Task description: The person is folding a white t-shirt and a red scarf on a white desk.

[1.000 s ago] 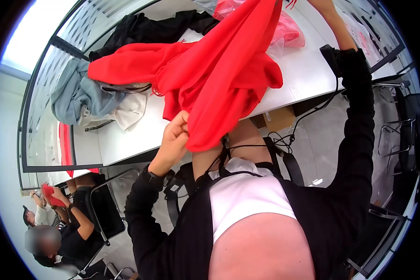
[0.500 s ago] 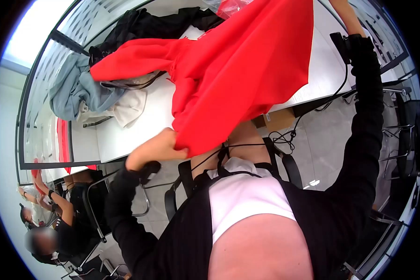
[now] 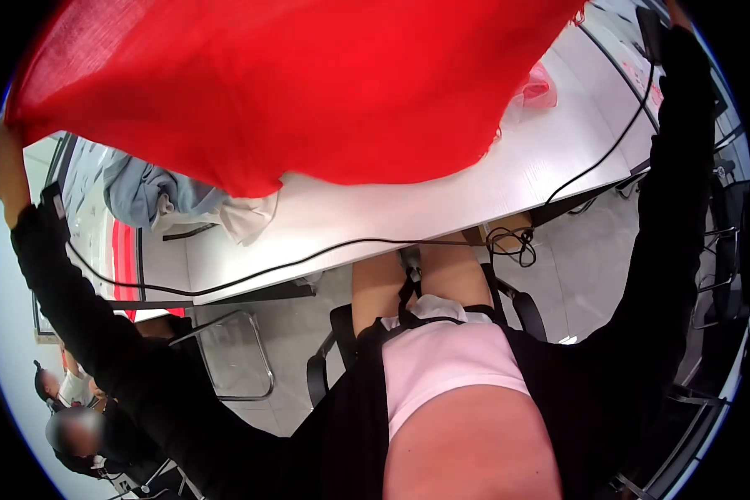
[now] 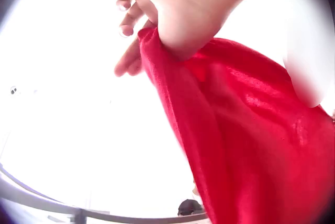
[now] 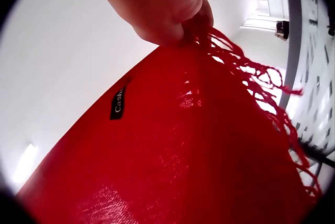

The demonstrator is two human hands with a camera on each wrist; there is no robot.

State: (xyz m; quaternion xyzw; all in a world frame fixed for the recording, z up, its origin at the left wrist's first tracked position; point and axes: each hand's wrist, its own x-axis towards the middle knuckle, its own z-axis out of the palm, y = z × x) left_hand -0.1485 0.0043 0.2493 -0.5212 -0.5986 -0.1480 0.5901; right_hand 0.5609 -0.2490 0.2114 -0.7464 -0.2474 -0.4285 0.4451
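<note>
A red fringed scarf (image 3: 308, 92) spreads wide between my two raised hands, above the table. At the far left of the head view my left hand (image 3: 7, 171) holds one end. In the left wrist view the thumb side of that hand (image 4: 193, 14) pinches the scarf's edge while the other fingers stay loose. My right hand (image 5: 162, 7) pinches a corner beside the twisted fringe (image 5: 251, 72). A small black label (image 5: 118, 103) with pale letters is on the scarf near that corner. In the head view the right hand is mostly cut off at the upper right.
On the white table (image 3: 375, 212) lie a grey-blue cloth (image 3: 154, 187) and a whitish cloth (image 3: 246, 218) at the left. A pink plastic bag (image 3: 539, 87) is at the back right. A black cable (image 3: 308, 257) hangs across in front. Other people sit at lower left.
My left hand has swung up and out to the far left with its end of the scarf. The right hand has moved further up and right. The scarf has opened from a bunched shape.
</note>
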